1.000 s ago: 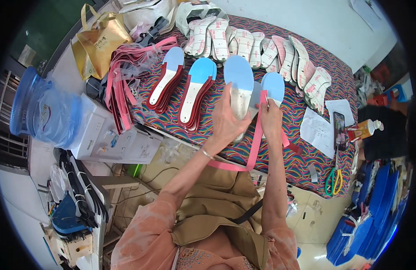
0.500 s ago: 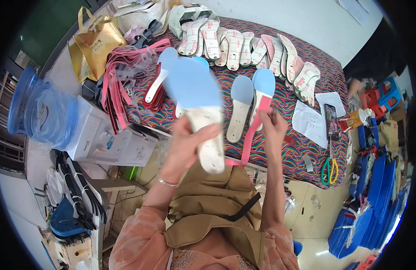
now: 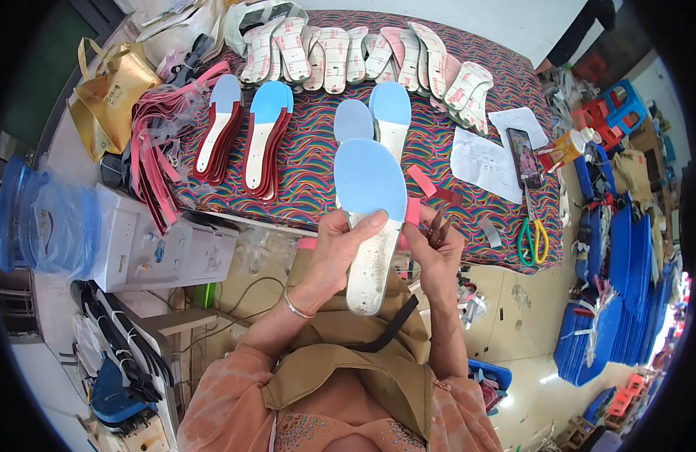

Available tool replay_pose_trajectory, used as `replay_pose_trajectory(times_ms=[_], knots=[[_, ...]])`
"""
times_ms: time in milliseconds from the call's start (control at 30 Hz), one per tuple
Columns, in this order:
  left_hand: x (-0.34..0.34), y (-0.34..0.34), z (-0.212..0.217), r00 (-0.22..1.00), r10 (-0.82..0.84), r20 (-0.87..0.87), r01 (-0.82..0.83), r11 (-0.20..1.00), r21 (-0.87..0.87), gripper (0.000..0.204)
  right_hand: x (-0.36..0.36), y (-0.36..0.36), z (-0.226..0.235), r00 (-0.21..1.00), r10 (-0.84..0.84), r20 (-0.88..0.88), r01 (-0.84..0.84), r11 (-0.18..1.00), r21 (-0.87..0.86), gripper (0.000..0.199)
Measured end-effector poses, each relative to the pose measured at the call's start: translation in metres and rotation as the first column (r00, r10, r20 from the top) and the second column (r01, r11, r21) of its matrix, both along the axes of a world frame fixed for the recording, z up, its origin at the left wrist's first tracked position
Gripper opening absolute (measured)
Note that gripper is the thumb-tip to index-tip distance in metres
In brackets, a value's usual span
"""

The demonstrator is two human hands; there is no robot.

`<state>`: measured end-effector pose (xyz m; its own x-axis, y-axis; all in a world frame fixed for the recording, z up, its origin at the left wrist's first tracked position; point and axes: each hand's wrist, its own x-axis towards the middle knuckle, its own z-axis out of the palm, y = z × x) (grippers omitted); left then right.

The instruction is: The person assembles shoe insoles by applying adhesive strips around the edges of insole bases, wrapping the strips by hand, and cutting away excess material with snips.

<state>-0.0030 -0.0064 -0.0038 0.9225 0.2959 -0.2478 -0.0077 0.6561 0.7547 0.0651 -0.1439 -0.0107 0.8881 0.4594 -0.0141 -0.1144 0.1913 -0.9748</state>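
My left hand (image 3: 331, 252) grips an insole (image 3: 370, 181) with a blue forefoot and a whitish, speckled heel part, its thumb lying on top. At the insole's right edge, my right hand (image 3: 438, 252) pinches a pink strip (image 3: 412, 211) against or beside it; exact contact cannot be told. Behind the held insole, a grey-blue-topped insole (image 3: 354, 119) and a blue-topped insole (image 3: 393, 104) lie on the table, partly hidden. A short pink piece (image 3: 421, 181) and a dark red piece (image 3: 448, 196) lie just beyond my right hand.
Two stacks of red-edged insoles (image 3: 216, 143) stand left on the patterned table (image 3: 310, 151). Pink strips (image 3: 148, 143) hang at the left edge. White printed insole pieces (image 3: 333, 56) line the back. Papers (image 3: 479, 162), a phone (image 3: 523, 158) and scissors (image 3: 534, 241) lie right.
My left hand has brought the insole right and lower, turning it more upright. My right hand has drawn the pink strip from the table insoles to the held insole's edge. The view has shifted.
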Motion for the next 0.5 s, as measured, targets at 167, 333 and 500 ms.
replay_pose_trajectory(times_ms=[167, 333, 500], knots=[[0.002, 0.0, -0.007, 1.0, 0.01, -0.017, -0.01, 0.999, 0.05, 0.017, -0.003, 0.002, 0.0, 1.0, -0.027, 0.005, 0.026, 0.999, 0.034, 0.029], [0.002, 0.002, -0.014, 0.999, 0.029, -0.026, -0.028, 0.997, 0.07, 0.019, -0.007, 0.002, -0.001, 0.993, -0.068, 0.097, 0.063, 0.997, 0.053, 0.029], [-0.003, 0.001, -0.012, 0.997, -0.074, -0.021, 0.075, 0.993, 0.09, 0.021, 0.021, -0.024, 0.0, 0.915, 0.262, -0.308, -0.138, 0.918, 0.371, 0.011]])
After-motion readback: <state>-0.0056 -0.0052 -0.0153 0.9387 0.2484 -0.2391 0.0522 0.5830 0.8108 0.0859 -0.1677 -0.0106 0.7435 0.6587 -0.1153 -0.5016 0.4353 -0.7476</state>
